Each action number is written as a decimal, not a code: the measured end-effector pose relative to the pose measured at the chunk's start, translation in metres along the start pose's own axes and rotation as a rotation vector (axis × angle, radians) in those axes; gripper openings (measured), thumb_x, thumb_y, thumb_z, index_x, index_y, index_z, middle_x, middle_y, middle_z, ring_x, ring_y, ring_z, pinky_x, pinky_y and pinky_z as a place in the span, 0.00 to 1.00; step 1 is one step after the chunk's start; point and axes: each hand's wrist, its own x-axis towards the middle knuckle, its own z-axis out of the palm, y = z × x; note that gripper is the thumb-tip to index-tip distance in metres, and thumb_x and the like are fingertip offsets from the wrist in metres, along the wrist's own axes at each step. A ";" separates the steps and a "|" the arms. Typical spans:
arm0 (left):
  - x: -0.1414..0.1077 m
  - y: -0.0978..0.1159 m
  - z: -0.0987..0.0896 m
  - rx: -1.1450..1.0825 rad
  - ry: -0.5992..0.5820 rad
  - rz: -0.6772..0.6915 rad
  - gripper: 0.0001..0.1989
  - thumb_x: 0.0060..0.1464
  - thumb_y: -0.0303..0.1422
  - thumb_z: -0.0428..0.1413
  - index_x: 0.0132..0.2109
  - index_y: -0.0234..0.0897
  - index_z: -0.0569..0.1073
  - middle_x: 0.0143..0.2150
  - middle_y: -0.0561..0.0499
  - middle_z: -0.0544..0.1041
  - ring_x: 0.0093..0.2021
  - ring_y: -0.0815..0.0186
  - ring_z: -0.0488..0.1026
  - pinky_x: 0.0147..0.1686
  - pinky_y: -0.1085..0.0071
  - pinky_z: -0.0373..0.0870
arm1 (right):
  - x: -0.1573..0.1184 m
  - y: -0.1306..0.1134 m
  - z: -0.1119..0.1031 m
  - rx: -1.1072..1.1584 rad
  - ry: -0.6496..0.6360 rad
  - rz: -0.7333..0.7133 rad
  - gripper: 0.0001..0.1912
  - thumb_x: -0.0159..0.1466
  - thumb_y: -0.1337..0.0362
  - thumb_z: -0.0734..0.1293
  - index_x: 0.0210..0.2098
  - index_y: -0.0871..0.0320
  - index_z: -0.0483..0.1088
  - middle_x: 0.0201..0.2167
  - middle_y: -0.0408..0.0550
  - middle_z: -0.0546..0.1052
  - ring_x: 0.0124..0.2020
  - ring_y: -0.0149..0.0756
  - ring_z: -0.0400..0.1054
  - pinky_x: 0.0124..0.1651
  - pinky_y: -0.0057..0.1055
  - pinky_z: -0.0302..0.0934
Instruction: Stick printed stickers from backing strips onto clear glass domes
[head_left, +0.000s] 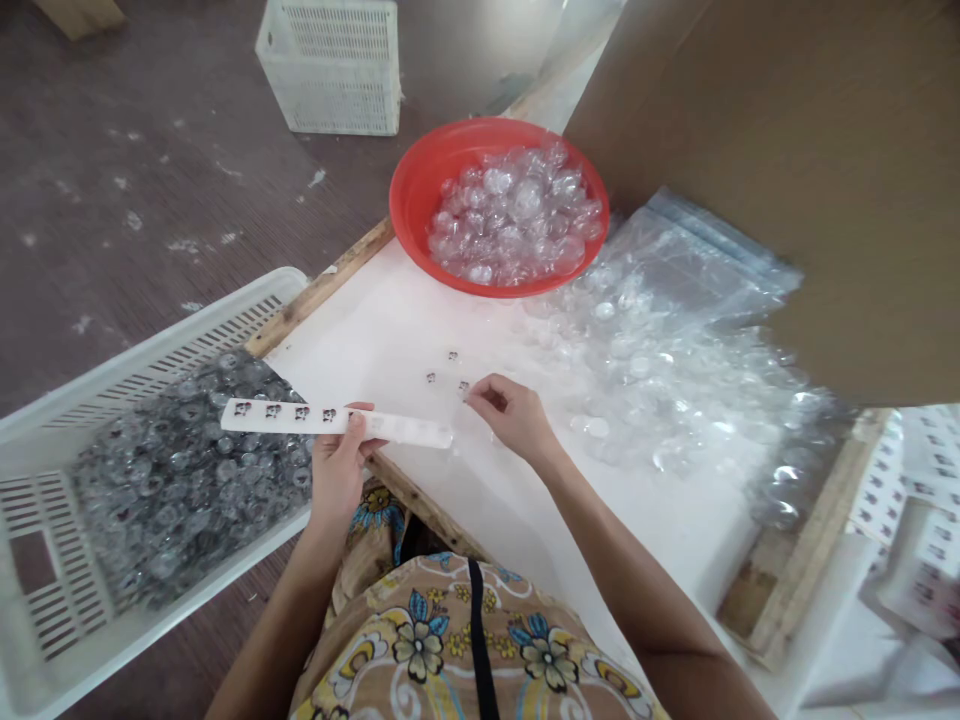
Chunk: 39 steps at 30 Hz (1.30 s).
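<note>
My left hand is closed around a long white strip of stickers near the table's front edge. Small dark printed figures run along the strip's left part; the part right of my thumb looks mostly blank. Over the white tabletop, my right hand pinches a small sticker with a dark figure between thumb and fingertips. Whether a clear piece lies under that sticker, I cannot tell. Two more small dark figures lie on the table just beyond my fingertips.
A red basin of clear round plastic pieces stands at the back. Loose clear pieces and plastic bags cover the right side, beside a cardboard box. At left is a white crate of similar pieces; another crate stands beyond.
</note>
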 end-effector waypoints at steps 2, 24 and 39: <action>0.000 0.001 -0.004 0.013 0.002 -0.019 0.15 0.47 0.42 0.65 0.37 0.36 0.78 0.33 0.52 0.75 0.32 0.70 0.74 0.32 0.75 0.76 | -0.003 0.007 -0.002 -0.079 -0.077 0.011 0.05 0.59 0.62 0.67 0.29 0.56 0.72 0.24 0.40 0.74 0.25 0.30 0.64 0.32 0.28 0.58; 0.000 0.000 -0.006 0.050 0.012 -0.061 0.16 0.46 0.43 0.66 0.37 0.36 0.79 0.31 0.52 0.75 0.31 0.69 0.74 0.29 0.76 0.75 | -0.013 0.015 0.022 -0.487 -0.007 -0.146 0.05 0.64 0.69 0.64 0.34 0.55 0.72 0.37 0.48 0.71 0.35 0.35 0.69 0.38 0.31 0.61; 0.000 -0.001 -0.007 0.023 -0.011 -0.067 0.16 0.44 0.43 0.67 0.36 0.36 0.79 0.30 0.52 0.75 0.30 0.69 0.73 0.28 0.75 0.75 | -0.018 0.026 0.019 -0.487 -0.019 -0.200 0.13 0.61 0.68 0.68 0.46 0.56 0.74 0.41 0.52 0.70 0.42 0.42 0.69 0.46 0.38 0.66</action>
